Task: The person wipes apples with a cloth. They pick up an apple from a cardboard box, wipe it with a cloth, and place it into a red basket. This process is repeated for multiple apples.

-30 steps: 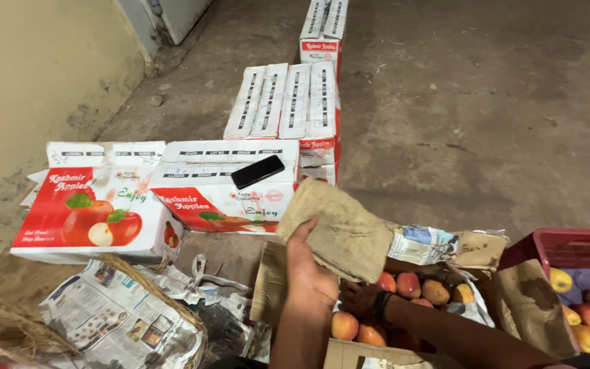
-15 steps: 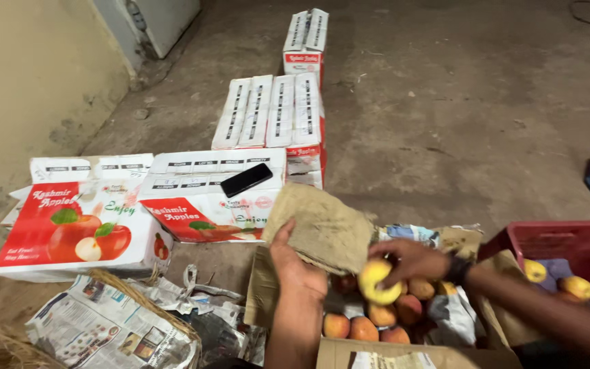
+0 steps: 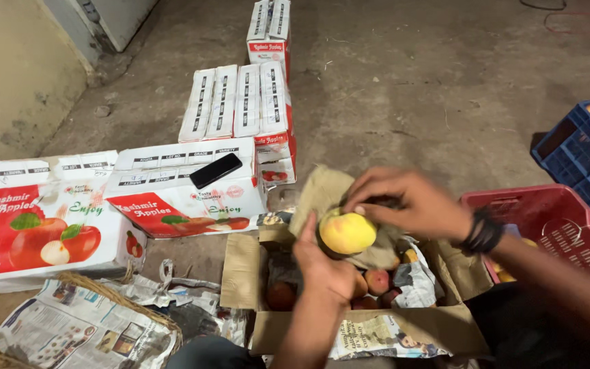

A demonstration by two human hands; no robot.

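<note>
My left hand (image 3: pixel 322 268) cups a yellow apple (image 3: pixel 347 232) from below and from the left. My right hand (image 3: pixel 404 201), with a dark band at the wrist, rests its fingertips on the top of the same apple. Both hands hover over an open cardboard box (image 3: pixel 240 273) that holds several reddish apples (image 3: pixel 377 280) among scraps of newspaper. A piece of brown padding (image 3: pixel 322 188) stands up behind the apple, at the far side of the box.
Flat printed fruit cartons (image 3: pixel 172 198) lie to the left and further back (image 3: pixel 240 102), one with a black phone (image 3: pixel 215 170) on it. A red crate (image 3: pixel 548 222) and a blue crate (image 3: pixel 582 157) with apples stand at right. Newspaper (image 3: pixel 83 331) lies in a basket at lower left.
My right hand lifted a yellow apple out of the box and brought it left to my left hand, which has come off the brown padding and now cups it. The view tilted upward.
</note>
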